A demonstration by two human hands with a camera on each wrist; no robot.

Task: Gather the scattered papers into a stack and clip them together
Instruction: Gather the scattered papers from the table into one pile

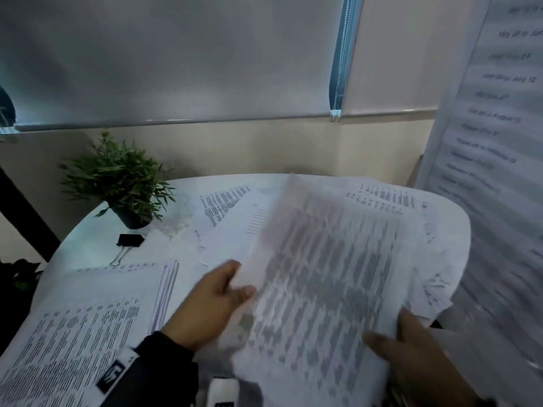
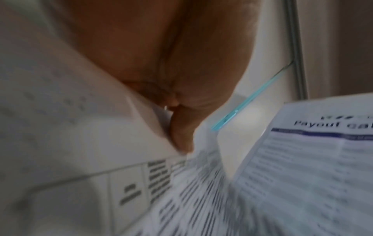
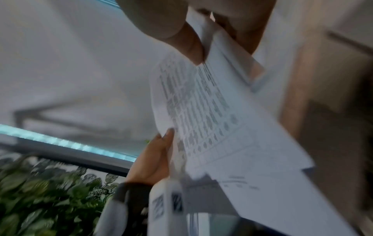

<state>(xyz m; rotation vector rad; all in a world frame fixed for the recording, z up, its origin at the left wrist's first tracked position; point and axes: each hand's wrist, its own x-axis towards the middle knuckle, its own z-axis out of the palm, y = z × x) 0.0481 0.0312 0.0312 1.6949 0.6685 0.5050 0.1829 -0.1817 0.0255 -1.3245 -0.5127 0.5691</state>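
Observation:
A bundle of printed sheets (image 1: 323, 283) is lifted above the white round table (image 1: 88, 245). My left hand (image 1: 217, 292) pinches its left edge, thumb on top. My right hand (image 1: 411, 351) grips its lower right corner, thumb on the page. In the right wrist view the same sheets (image 3: 201, 111) run between my right hand's thumb (image 3: 189, 43) and the left hand (image 3: 157, 158). More printed papers (image 1: 82, 324) lie at the table's near left, and others (image 1: 229, 212) spread across its middle. A black binder clip (image 1: 129, 240) lies by the plant.
A small potted green plant (image 1: 123, 186) stands at the table's back left. A large printed sheet (image 1: 493, 142) hangs at the right. A roller blind (image 1: 176, 60) with a bead chain (image 1: 338, 77) covers the wall behind. Leafy plants (image 3: 40, 199) show low in the right wrist view.

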